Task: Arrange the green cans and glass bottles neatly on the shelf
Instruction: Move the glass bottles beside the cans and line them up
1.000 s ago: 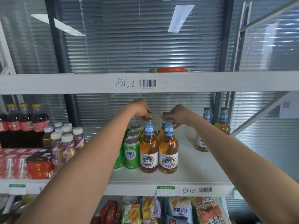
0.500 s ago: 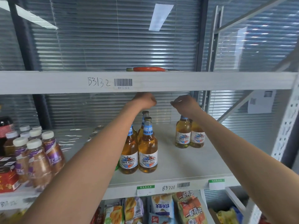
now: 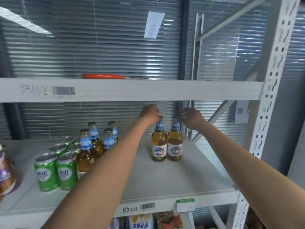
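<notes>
my left hand (image 3: 150, 113) is closed over the cap of one glass bottle (image 3: 159, 143), and my right hand (image 3: 189, 118) pinches the neck top of the second bottle (image 3: 175, 142) just beside it. the two stand upright, touching side by side, toward the back right of the white shelf (image 3: 165, 177). well apart to the left are four more bottles (image 3: 92, 142) in a cluster, with the green cans (image 3: 56, 171) in rows beside them at the front. something purple-labelled (image 3: 6, 172) sits at the far left edge, too blurred to tell. an orange-handled tool (image 3: 105, 76) lies on the shelf above.
</notes>
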